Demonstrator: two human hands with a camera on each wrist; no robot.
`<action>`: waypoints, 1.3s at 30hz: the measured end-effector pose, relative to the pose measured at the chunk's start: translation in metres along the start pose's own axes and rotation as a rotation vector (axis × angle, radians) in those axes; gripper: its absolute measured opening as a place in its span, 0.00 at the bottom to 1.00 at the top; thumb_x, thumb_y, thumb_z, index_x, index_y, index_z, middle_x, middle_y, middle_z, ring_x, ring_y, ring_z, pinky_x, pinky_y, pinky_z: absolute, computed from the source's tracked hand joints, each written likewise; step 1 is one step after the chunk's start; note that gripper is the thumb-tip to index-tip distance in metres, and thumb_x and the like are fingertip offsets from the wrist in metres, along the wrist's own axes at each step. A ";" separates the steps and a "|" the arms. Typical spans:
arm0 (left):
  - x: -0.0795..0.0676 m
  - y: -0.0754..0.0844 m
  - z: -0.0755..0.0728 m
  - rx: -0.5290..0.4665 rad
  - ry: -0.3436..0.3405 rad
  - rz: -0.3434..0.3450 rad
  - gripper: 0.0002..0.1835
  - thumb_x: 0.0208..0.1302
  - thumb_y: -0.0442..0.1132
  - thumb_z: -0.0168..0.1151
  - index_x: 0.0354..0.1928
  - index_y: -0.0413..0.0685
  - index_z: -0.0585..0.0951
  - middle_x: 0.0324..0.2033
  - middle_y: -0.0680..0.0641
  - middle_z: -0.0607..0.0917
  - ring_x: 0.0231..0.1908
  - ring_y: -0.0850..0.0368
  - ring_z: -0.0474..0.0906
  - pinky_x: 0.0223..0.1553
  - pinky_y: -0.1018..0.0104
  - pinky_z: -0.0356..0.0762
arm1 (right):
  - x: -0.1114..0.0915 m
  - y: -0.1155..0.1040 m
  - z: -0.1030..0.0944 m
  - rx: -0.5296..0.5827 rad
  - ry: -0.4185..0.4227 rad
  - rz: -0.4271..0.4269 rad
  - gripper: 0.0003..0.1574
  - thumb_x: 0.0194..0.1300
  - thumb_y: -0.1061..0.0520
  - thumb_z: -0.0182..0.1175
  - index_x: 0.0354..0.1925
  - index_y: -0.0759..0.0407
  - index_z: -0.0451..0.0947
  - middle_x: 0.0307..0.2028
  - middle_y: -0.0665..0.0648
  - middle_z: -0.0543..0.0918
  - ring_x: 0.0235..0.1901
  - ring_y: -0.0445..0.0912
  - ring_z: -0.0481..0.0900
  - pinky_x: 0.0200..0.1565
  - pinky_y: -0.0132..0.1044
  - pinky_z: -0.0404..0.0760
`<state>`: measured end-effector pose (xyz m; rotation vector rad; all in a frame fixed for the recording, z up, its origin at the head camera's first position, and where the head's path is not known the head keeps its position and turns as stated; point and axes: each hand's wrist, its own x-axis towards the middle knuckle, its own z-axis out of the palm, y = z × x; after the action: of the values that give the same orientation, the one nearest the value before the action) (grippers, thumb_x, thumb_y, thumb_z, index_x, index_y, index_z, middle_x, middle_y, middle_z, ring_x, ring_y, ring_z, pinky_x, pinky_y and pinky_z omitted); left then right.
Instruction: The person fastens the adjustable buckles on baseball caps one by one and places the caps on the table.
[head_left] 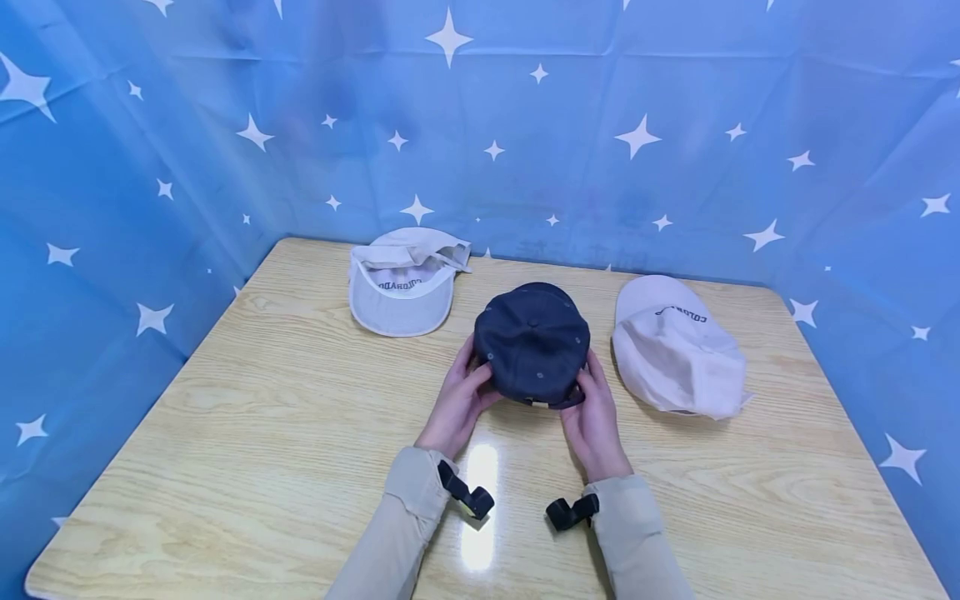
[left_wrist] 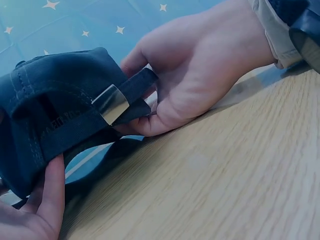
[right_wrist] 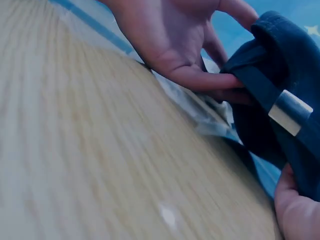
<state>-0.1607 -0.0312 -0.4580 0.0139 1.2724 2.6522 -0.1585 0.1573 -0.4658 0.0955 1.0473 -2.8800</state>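
A navy baseball cap [head_left: 532, 342] is held between both hands near the middle of the wooden table, crown up and its back strap toward me. My left hand [head_left: 457, 404] grips its left side, the thumb against the lower edge. On the opposite side, my right hand [head_left: 597, 421] grips the cap beside the strap end. The strap's metal buckle [left_wrist: 110, 104] shows in the left wrist view, where the right hand [left_wrist: 195, 65] pinches the band next to it. In the right wrist view the left hand's fingers [right_wrist: 210, 80] reach the rim; the cap's brim is hidden.
At the back left a white cap [head_left: 401, 308] lies with its hollow side showing, lettering inside. Another white cap [head_left: 678, 358] with dark lettering lies to the right of the navy one. A blue star-printed curtain [head_left: 562, 167] surrounds the table [head_left: 262, 458].
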 end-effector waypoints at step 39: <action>0.013 0.020 -0.038 -0.176 0.148 0.199 0.22 0.63 0.32 0.49 0.59 0.40 0.63 0.55 0.46 0.70 0.57 0.54 0.64 0.60 0.60 0.57 | 0.055 0.008 0.020 -0.130 -0.058 0.176 0.29 0.70 0.52 0.41 0.66 0.53 0.50 0.64 0.50 0.58 0.60 0.41 0.61 0.59 0.36 0.61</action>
<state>-0.1808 -0.0704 -0.4675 -0.0870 1.1268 2.9774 -0.2129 0.1355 -0.4606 0.0903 1.1501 -2.6354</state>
